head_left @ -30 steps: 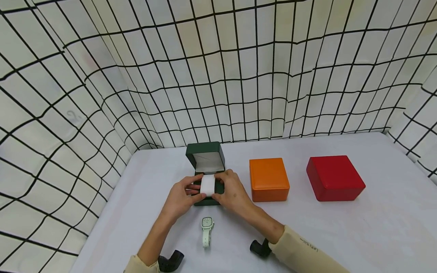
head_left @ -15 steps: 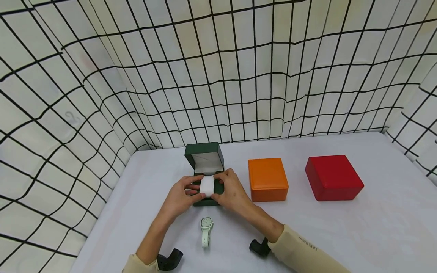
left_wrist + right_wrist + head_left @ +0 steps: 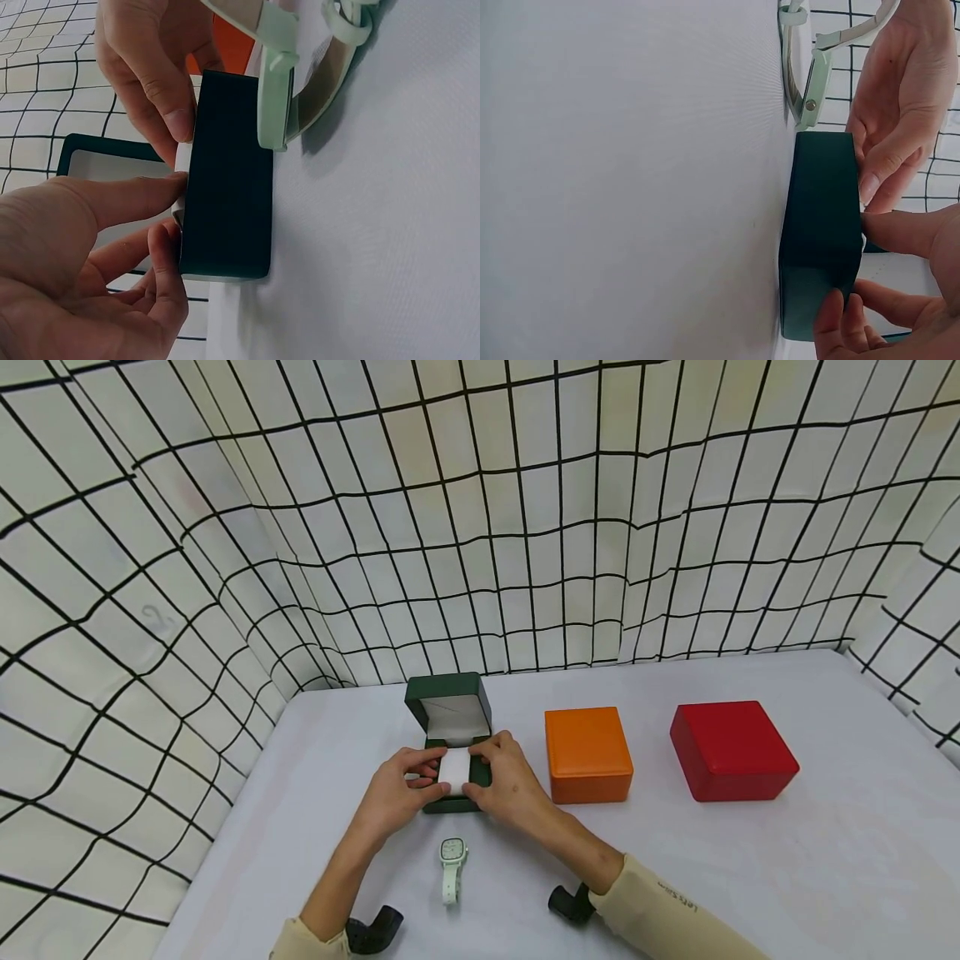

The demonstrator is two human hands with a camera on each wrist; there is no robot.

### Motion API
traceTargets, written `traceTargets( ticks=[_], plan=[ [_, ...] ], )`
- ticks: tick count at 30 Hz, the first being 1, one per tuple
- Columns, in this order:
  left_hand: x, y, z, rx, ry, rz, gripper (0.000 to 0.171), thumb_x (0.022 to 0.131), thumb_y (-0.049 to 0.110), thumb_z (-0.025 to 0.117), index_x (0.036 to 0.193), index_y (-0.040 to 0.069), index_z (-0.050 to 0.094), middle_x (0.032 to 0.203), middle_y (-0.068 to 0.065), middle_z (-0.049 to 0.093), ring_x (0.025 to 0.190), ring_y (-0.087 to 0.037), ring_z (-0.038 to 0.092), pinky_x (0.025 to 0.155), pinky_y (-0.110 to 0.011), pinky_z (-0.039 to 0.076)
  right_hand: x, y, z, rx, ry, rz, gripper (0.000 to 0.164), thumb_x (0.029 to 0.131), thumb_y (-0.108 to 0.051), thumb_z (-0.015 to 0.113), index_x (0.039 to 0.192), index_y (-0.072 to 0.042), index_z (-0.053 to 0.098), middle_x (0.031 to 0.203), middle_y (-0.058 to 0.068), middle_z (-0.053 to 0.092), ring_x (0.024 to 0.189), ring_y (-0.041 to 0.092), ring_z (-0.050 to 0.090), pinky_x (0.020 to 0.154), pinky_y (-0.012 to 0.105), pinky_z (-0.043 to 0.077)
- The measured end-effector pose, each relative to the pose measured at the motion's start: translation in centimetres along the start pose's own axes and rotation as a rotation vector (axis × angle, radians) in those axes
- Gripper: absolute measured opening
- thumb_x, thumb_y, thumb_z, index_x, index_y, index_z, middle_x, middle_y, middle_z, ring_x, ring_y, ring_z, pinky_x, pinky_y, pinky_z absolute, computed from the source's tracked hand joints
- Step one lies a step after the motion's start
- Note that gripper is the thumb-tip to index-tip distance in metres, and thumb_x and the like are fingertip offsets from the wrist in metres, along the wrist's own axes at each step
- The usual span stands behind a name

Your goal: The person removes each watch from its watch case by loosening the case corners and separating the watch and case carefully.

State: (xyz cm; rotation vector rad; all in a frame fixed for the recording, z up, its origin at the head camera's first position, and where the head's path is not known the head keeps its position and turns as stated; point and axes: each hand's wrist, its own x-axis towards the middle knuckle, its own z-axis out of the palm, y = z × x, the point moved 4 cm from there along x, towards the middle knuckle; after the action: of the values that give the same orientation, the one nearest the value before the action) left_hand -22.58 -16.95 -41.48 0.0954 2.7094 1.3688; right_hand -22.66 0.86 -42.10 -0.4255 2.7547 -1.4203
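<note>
A dark green watch box (image 3: 448, 683) stands with its lid raised at the back of the table. In its base sits a white watch cushion (image 3: 454, 772), gripped at its left side by my left hand (image 3: 399, 791) and at its right side by my right hand (image 3: 516, 785). Thumbs are at the near end of the cushion, index fingers at the far end. Both wrist views show the box's green front wall (image 3: 229, 180), which hides most of the cushion. A pale green wristwatch (image 3: 452, 862) lies on the table in front of the box, face up.
To the right of the green box are a closed orange box (image 3: 588, 752) and a closed red box (image 3: 737, 752). White cloth covers the table (image 3: 840, 877). Black netting over white sheeting (image 3: 525, 552) rises behind and at the sides.
The white cushion appears very slightly lower in the green box, with both hands still on it. The watch and the other boxes stay in place.
</note>
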Motion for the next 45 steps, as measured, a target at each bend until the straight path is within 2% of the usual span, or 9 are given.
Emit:
traceTargets(
  ticks=[7,15,20,23,28,31,35,41,45],
  plan=[
    [0.3,0.2,0.2,0.008,0.029,-0.003,0.052,0.085,0.001,0.082,0.135,0.007,0.068,0.115,-0.013,0.060,0.103,-0.021,0.063,0.086,-0.020,0.057,0.1,0.2,-0.1,0.001,0.004,0.006,0.050,0.086,-0.011,0.085,0.130,-0.001,0.066,0.127,0.017,0.054,0.115,0.028,0.054,0.106,0.045,0.054],
    [0.2,0.5,0.2,-0.009,0.027,-0.023,0.049,0.086,0.003,0.081,0.133,0.006,0.069,0.120,-0.015,0.061,0.105,-0.023,0.062,0.087,-0.023,0.057,-0.3,0.0,-0.6,0.022,-0.010,0.024,0.048,0.089,-0.014,0.083,0.132,-0.002,0.065,0.130,0.017,0.054,0.114,0.028,0.057,0.106,0.046,0.054],
    [0.2,0.9,0.1,-0.058,0.074,-0.016,0.039,0.090,0.007,0.078,0.129,0.009,0.071,0.123,-0.014,0.066,0.106,-0.023,0.062,0.076,-0.021,0.052,-0.5,-0.4,-1.8,0.041,0.004,0.031,0.047,0.092,-0.016,0.080,0.135,-0.004,0.064,0.131,0.016,0.054,0.103,0.026,0.060,0.090,0.038,0.058],
    [0.3,1.2,0.2,-0.083,0.118,-0.004,0.036,0.092,0.011,0.078,0.128,0.011,0.072,0.121,-0.012,0.068,0.107,-0.021,0.061,0.076,-0.022,0.049,-0.6,-0.5,-2.6,0.057,0.011,0.034,0.046,0.093,-0.016,0.078,0.136,-0.006,0.063,0.133,0.015,0.053,0.099,0.027,0.064,0.082,0.034,0.059],
    [0.4,1.9,0.7,-0.110,0.148,0.029,0.035,0.094,0.015,0.077,0.128,0.013,0.071,0.119,-0.013,0.069,0.109,-0.021,0.061,0.085,-0.026,0.049,-0.7,-0.6,-3.7,0.090,0.044,0.004,0.044,0.094,-0.012,0.077,0.135,-0.005,0.064,0.134,0.019,0.053,0.099,0.029,0.069,0.084,0.036,0.063],
    [0.4,2.4,1.1,-0.130,0.155,0.051,0.035,0.094,0.015,0.077,0.128,0.014,0.071,0.120,-0.014,0.069,0.110,-0.021,0.062,0.086,-0.025,0.052,-0.8,-0.8,-4.4,0.126,0.062,-0.036,0.043,0.094,-0.008,0.076,0.134,-0.002,0.063,0.133,0.022,0.052,0.104,0.034,0.068,0.088,0.041,0.064],
    [0.2,3.2,1.6,-0.157,0.149,0.078,0.033,0.095,0.015,0.076,0.128,0.015,0.071,0.122,-0.013,0.070,0.109,-0.021,0.062,0.081,-0.023,0.053,-1.0,-1.0,-5.4,0.131,0.086,-0.079,0.041,0.094,-0.005,0.076,0.133,0.000,0.063,0.132,0.021,0.052,0.108,0.038,0.067,0.091,0.044,0.063],
    [0.0,4.0,2.4,-0.178,0.127,0.099,0.033,0.095,0.013,0.076,0.128,0.015,0.071,0.125,-0.013,0.071,0.110,-0.021,0.064,0.080,-0.022,0.054,-1.2,-0.8,-6.6,0.093,0.117,-0.076,0.039,0.093,-0.008,0.077,0.131,-0.007,0.066,0.131,0.013,0.055,0.108,0.031,0.066,0.091,0.042,0.062],
    [0.0,4.3,3.0,-0.172,0.120,0.109,0.033,0.094,0.012,0.076,0.127,0.014,0.071,0.125,-0.011,0.070,0.111,-0.021,0.064,0.081,-0.020,0.056,-1.3,-0.6,-7.4,0.072,0.138,-0.093,0.036,0.092,-0.009,0.078,0.127,-0.008,0.068,0.129,0.013,0.057,0.111,0.027,0.062,0.092,0.042,0.061]
  ],
)
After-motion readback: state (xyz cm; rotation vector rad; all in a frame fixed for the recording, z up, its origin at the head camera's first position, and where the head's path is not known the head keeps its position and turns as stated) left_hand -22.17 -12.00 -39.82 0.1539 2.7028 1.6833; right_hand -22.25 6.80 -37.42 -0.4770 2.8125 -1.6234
